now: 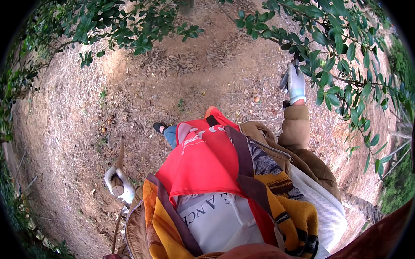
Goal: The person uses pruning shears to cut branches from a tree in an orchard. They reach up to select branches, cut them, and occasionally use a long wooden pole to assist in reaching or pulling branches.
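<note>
My left hand [118,184], in a pale work glove, is wrapped around a brown wooden stick [121,154]. The stick's thick end is towards me and it narrows away over the ground. On the right, my arm reaches out to a leafy branch [353,81]. My right hand [296,81], also gloved, grips a dark hand tool [284,80] that looks like pruning shears. The tool's front end goes in among the green leaves, which partly hide it, so I cannot tell whether it touches a stem.
More leafy branches [129,20] hang across the top and left, with a tree trunk [187,3] at the far side. Dry leaves cover the bare soil [202,78]. A red apron [199,160] and an unzipped brown jacket [302,163] hang in front of me. One dark shoe [159,128] shows below.
</note>
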Demonstrator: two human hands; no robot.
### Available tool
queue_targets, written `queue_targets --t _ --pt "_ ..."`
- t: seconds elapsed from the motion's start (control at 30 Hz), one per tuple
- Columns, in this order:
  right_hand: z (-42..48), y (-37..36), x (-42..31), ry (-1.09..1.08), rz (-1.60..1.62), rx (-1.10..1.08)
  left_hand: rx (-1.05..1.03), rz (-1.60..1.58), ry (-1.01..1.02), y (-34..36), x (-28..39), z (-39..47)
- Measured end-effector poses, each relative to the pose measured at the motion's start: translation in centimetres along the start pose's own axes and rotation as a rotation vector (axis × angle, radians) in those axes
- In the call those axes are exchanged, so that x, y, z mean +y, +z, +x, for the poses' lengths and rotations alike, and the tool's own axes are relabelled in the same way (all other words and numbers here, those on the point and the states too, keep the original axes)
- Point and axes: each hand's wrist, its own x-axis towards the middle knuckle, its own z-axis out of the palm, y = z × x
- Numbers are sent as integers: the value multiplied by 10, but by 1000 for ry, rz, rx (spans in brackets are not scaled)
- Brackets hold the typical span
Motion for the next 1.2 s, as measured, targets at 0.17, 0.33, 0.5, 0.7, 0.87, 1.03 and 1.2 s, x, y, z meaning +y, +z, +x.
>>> queue_targets --t 0.17,0.33,0.5,0.7,0.87,1.03,1.2 --pt "18 -4 5 21 -37 -7 -12 -18 9 3 4 1" --pt "10 -6 -8 1 -30 149 -23 -39 17 1 5 2" --pt "-3 -4 0 13 69 108 -7 -36 5 1 3 1" --pt "-13 4 20 -39 94 33 -24 -19 17 -1 4 4" --pt "-35 6 0 2 68 43 -33 14 39 -1 1 5" --pt "-9 0 4 -45 18 40 -46 -28 -2 -2 1 5" --pt "10 -3 -3 -47 62 121 -36 -39 28 -6 0 7"
